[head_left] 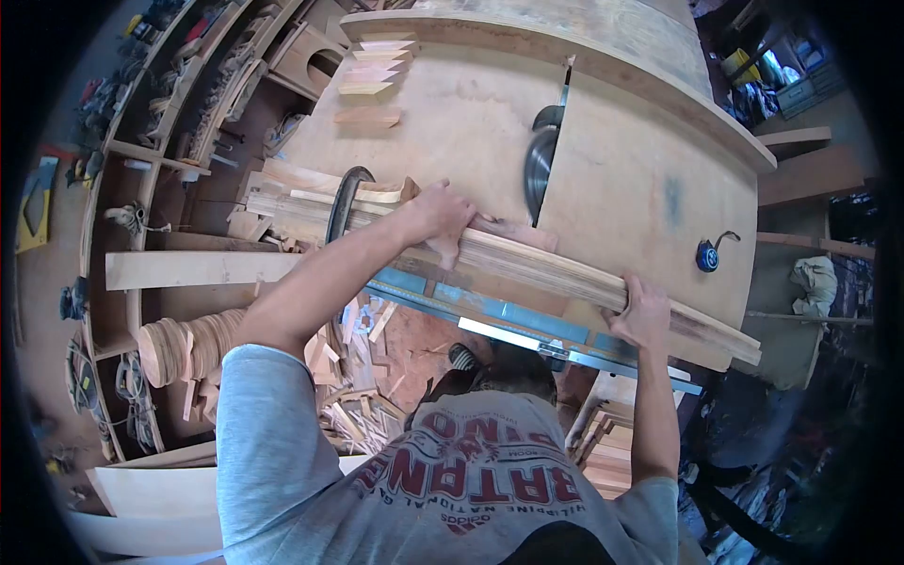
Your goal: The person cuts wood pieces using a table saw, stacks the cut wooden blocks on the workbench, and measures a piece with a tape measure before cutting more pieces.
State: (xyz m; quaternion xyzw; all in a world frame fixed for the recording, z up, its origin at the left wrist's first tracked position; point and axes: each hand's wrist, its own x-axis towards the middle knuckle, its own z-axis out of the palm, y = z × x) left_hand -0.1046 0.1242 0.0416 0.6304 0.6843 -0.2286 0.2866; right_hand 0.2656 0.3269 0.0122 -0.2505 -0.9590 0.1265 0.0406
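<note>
Both my hands grip a bundle of long, thin wooden strips (556, 266) lying across the near edge of the saw table. Near the strips' left part is my left hand (441, 221), its fingers curled over the top. Toward their right end, my right hand (643, 314) wraps around them, thumb on the near side. Beyond the bundle, a circular saw blade (540, 169) stands up through a slot in the plywood table top (452, 113). A small flat wood piece (516, 232) rests between the strips and the blade.
A curved black clamp (347, 202) stands left of my left hand. Short pointed wood pieces (377, 71) line the far left. A blue tape measure (708, 254) lies at right. A wooden fence (565, 61) crosses the back; a metal rail (499, 330) runs along the front. Offcuts (363, 414) litter the floor.
</note>
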